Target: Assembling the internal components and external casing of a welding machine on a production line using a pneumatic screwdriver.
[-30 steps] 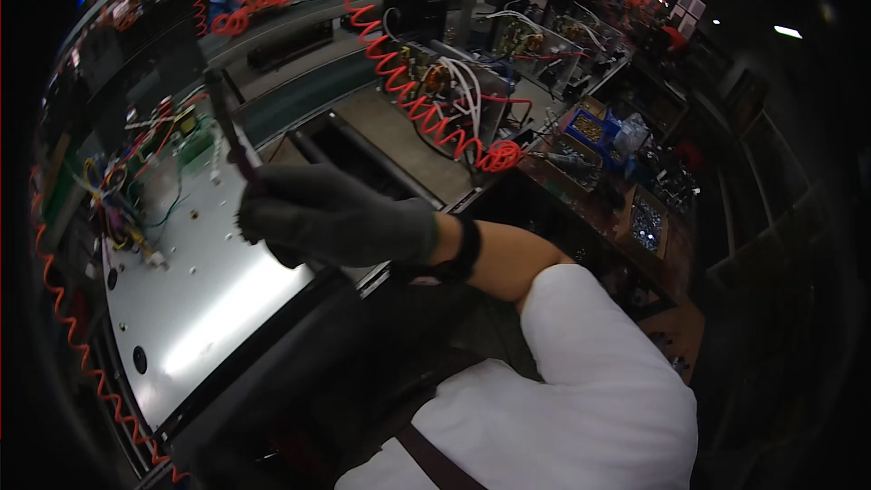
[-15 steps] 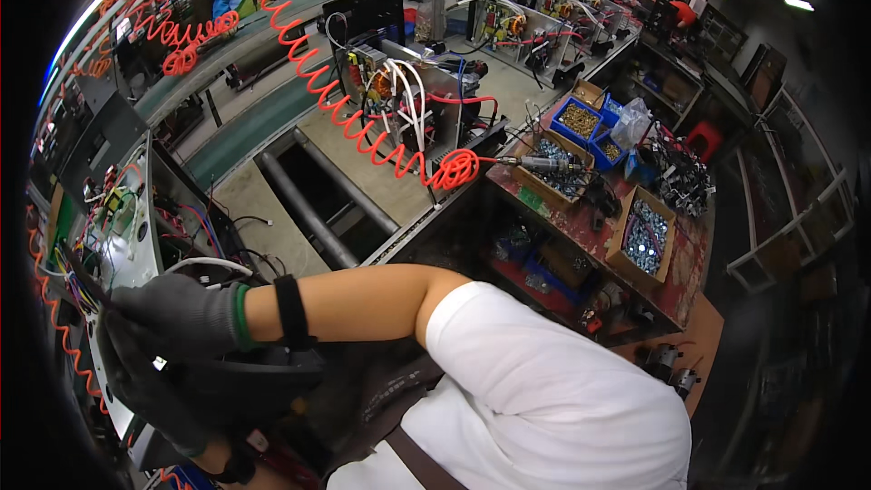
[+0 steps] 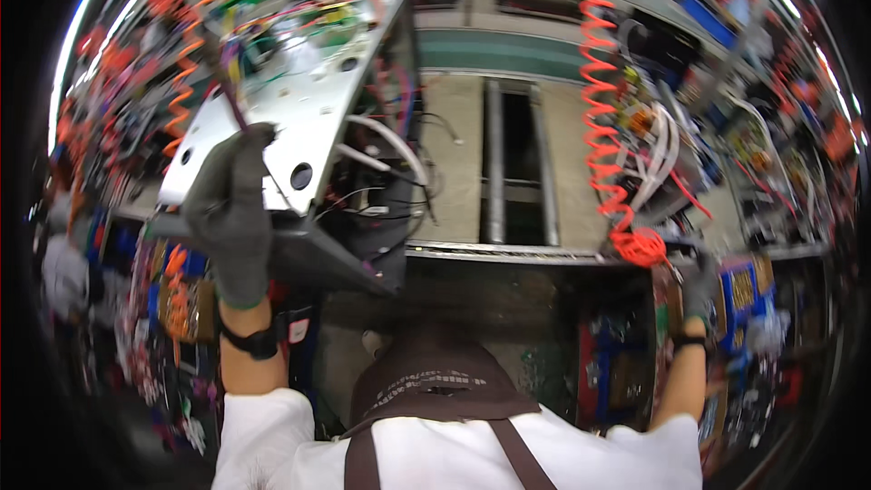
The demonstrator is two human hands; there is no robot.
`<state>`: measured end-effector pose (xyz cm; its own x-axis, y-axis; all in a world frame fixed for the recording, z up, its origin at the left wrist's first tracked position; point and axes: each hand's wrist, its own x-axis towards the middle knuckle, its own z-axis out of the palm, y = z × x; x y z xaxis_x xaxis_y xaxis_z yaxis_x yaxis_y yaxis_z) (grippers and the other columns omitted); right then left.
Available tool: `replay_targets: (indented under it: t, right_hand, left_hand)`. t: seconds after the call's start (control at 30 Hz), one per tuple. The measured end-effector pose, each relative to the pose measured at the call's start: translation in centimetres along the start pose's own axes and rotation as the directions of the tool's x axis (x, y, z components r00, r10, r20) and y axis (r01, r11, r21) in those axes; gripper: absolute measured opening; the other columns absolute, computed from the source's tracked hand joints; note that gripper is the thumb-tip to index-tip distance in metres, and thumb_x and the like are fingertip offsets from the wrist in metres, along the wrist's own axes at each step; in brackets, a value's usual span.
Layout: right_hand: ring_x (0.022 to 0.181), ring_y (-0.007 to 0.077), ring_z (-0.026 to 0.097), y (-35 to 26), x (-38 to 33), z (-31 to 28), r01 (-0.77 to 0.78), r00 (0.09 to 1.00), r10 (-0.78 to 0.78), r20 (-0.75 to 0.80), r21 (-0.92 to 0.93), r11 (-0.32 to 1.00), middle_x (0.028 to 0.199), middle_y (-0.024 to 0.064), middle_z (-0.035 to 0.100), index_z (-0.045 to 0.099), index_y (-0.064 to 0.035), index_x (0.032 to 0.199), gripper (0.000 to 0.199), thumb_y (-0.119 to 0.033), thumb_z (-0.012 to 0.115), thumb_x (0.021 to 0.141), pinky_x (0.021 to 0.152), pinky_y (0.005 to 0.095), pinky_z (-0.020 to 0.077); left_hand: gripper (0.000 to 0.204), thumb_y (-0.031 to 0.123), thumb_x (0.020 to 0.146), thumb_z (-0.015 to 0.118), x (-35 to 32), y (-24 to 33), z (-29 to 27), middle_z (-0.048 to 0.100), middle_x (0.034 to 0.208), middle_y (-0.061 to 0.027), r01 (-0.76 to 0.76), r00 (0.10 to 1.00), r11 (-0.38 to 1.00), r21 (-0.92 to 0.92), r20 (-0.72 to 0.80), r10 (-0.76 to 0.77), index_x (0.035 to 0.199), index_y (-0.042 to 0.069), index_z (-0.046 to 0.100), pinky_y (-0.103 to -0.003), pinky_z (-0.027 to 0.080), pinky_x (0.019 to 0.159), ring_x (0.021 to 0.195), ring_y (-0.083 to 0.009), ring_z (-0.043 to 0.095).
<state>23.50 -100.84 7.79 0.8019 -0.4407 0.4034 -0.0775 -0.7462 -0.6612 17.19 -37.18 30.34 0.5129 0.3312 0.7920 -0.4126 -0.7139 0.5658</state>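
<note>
My left hand [image 3: 231,218], in a dark grey glove, is closed at the front edge of a silver metal plate [image 3: 318,127] on an open-sided black equipment housing. A thin dark strip [image 3: 234,100] rises from its fingers; its kind is unclear. Wires and a green circuit board [image 3: 336,27] sit on the plate's far part. White cables [image 3: 386,141] hang out of the housing's right side. Far to the right, my gloved right hand [image 3: 699,286] is at the end of a coiled orange air hose [image 3: 638,247]. Motion blur hides its fingers and anything in them.
Two metal rollers [image 3: 495,163] span a gap in the bench middle. Another opened unit with white cables [image 3: 667,141] stands to the right. Blue bins [image 3: 739,295] of small parts are beside my right hand. A person [image 3: 65,272] is at the far left.
My view has swung left, toward the housing. My right hand has left the housing and reached far right, to the hose's end. My left hand stays at the plate.
</note>
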Motion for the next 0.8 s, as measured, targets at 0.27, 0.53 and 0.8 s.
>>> replay_targets:
  t: [0.27, 0.53, 0.8]
  right_hand:
    - [0.114, 0.0420, 0.058, 10.7, 0.3, -6.1, 0.042, 0.829, 0.439, 0.346, -0.822, 0.568, 0.126, 0.0233, 0.060, 0.049, -0.0153, 0.140, 0.054, -0.025, 0.060, 0.088, 0.095, 0.0488, 0.0463]
    - [0.107, 0.0403, 0.058, 10.9, 0.8, -5.1, 0.098, 0.901, 0.280, 0.330, -0.786, 0.611, 0.111, 0.0211, 0.062, 0.056, -0.0200, 0.127, 0.052, -0.012, 0.071, 0.078, 0.089, 0.0486, 0.0475]
    - [0.095, 0.0385, 0.057, 1.9, -1.0, -11.8, 0.213, 0.975, -0.094, 0.200, -0.733, 0.646, 0.099, 0.0183, 0.055, 0.057, -0.0068, 0.109, 0.040, -0.007, 0.065, 0.070, 0.082, 0.0483, 0.0459]
  left_hand:
    - [0.021, 0.012, 0.098, 0.060, 0.4, 2.1, 0.5, 0.068, 0.084, -0.0045, -0.008, 1.000, 0.999, 0.039, 0.024, 0.007, 0.098, -0.006, 0.070, -0.024, 0.046, 0.066, 0.073, -0.0083, 0.057]
    - [0.020, 0.013, 0.097, 0.060, 0.1, 1.7, 0.1, 0.069, 0.080, -0.0057, -0.084, 0.996, 0.990, 0.113, 0.032, 0.081, 0.097, -0.003, 0.072, -0.024, 0.046, 0.065, 0.070, -0.0091, 0.057]
    - [0.017, 0.011, 0.096, 0.062, 0.2, 1.4, 0.2, 0.068, 0.079, -0.0071, -0.075, 0.997, 0.997, -0.005, 0.018, 0.075, 0.095, -0.002, 0.072, -0.026, 0.047, 0.061, 0.068, -0.0099, 0.058]
